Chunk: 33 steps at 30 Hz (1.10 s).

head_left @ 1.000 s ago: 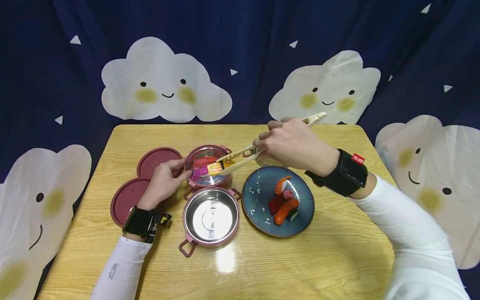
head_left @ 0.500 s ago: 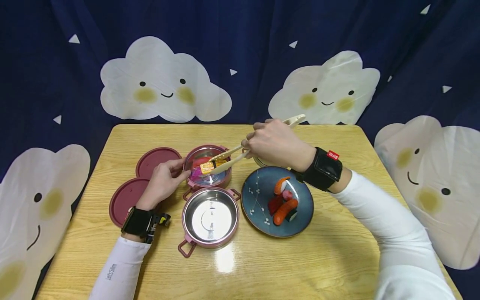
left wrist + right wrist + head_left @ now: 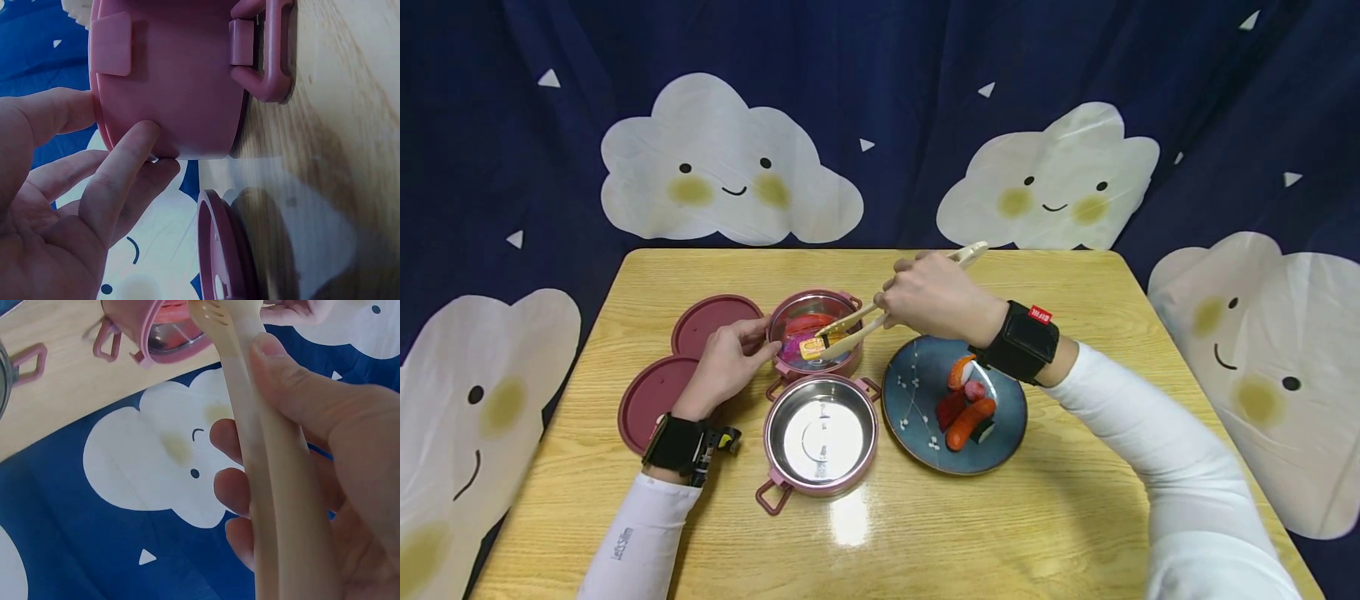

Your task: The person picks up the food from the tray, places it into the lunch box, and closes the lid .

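Note:
My left hand (image 3: 727, 364) holds the left side of a pink steel-lined pot (image 3: 781, 343), thumb at the rim. In the left wrist view its fingertips (image 3: 147, 132) press the pot's outer wall. Red and purple pieces lie inside this pot. My right hand (image 3: 931, 292) grips cream tongs (image 3: 852, 339), reaching leftward over the pot. Their tips hold a yellow toy sushi (image 3: 812, 348) with a black band, low within the rim; whether it touches the bottom I cannot tell. In the right wrist view the fingers wrap the tongs' handles (image 3: 275, 487).
A second pink pot (image 3: 823, 437) stands nearer, bare steel inside. To its right lies a blue plate (image 3: 910, 417) with several toy sushi pieces. Two dark pink lids (image 3: 711, 321) lie at the left. Another pot's handle (image 3: 30, 364) shows in the right wrist view.
My right hand has moved left and slightly nearer, lowering the tongs and yellow toy sushi into the far pot. The left hand has stayed on the pot's side.

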Motion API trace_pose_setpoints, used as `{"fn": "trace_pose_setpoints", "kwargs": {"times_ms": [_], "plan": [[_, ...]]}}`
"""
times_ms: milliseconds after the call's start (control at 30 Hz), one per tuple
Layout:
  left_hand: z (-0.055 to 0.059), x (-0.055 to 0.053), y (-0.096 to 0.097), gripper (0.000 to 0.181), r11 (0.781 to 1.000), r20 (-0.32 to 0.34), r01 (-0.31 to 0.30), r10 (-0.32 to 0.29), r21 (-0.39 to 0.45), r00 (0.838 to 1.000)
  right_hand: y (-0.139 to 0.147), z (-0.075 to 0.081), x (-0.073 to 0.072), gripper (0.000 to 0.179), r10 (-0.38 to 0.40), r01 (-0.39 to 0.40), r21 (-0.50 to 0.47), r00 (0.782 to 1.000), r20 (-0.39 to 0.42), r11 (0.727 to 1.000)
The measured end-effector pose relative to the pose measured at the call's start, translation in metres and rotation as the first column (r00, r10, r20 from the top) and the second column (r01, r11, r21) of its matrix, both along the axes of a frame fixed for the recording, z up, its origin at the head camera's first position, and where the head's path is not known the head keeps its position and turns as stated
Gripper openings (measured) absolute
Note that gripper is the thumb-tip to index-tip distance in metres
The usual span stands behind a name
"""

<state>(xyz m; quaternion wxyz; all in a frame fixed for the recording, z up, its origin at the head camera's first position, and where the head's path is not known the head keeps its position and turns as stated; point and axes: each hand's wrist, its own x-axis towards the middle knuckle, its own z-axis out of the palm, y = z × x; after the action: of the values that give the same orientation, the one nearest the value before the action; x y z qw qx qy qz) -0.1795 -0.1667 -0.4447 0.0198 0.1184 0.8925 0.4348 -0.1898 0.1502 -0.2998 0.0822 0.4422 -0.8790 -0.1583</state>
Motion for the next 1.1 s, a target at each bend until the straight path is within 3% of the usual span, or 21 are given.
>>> {"fn": "trace_pose_setpoints", "kwargs": {"times_ms": [433,1100], "plan": [[0.0,0.001,0.001,0.049,1.0,0.009,0.001,-0.001,-0.005,1.0,-0.012,-0.019,-0.005,0.027,0.029,-0.029,-0.008,0.999,-0.029,1.0],[-0.001,0.001,0.001,0.049,1.0,-0.005,-0.006,0.006,-0.012,1.0,-0.023,-0.029,-0.007,0.033,0.026,-0.026,-0.003,1.0,-0.017,1.0]]}}
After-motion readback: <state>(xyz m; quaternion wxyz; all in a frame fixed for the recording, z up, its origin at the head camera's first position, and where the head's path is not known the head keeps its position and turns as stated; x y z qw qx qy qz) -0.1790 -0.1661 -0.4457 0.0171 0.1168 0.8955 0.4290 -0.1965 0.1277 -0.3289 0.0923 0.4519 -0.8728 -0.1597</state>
